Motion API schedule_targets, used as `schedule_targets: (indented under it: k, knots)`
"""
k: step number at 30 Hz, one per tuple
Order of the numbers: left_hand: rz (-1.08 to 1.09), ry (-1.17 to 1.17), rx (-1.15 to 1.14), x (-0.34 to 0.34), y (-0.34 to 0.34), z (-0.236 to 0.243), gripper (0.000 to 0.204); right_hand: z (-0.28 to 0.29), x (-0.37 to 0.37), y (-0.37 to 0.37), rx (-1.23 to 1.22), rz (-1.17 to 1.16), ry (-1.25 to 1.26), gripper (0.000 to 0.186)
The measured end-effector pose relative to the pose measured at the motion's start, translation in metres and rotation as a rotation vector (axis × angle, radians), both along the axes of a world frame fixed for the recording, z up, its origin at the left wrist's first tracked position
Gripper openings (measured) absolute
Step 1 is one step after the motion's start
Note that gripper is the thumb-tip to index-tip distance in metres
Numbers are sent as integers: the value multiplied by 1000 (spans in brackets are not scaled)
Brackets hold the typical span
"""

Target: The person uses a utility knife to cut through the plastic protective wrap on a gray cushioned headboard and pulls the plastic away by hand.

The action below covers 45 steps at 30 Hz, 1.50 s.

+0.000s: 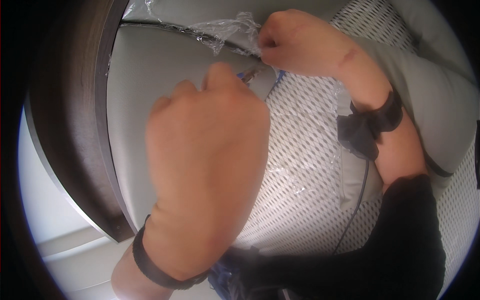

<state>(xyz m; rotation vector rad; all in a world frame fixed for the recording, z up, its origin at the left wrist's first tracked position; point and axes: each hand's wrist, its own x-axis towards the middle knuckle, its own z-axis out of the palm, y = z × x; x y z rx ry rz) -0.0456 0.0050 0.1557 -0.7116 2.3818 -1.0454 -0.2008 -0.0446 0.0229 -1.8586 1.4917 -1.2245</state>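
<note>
My left hand point(205, 150), with a black band on its wrist, is closed over the grey padded seat surface point(130, 75). A small metal object with a blue part point(250, 75) shows just beyond its fingers, which hide whether they grip it. My right hand point(285, 42) is closed at the upper middle, its fingertips against crumpled clear plastic film point(220, 30) that lies along a seam in the grey padding. A black strapped device point(365, 130) with a cable is on my right forearm.
A perforated pale patterned surface point(290, 200) lies between and below my hands. Grey folded padding point(440, 110) is on the right. A dark wooden edge point(85, 125) runs down the left, beside a pale surface point(50, 200). Dark clothing point(400, 225) covers my right upper arm.
</note>
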Motion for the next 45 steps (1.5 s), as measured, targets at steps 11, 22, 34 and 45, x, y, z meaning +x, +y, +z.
schedule_targets:
  k: [11, 22, 34, 45]
  knots:
    - [112, 15, -124, 4, 13, 17, 29, 3, 0, 0, 80, 44, -17, 21]
    - [216, 145, -85, 20, 38, 39, 32, -11, 4, -6, -146, -18, 77, 24]
    - [557, 498, 480, 149, 51, -53, 36, 14, 34, 14, 227, -212, 298, 28]
    - [546, 834, 638, 197, 58, -125, 42, -3, 49, 4, 113, -329, 268, 21]
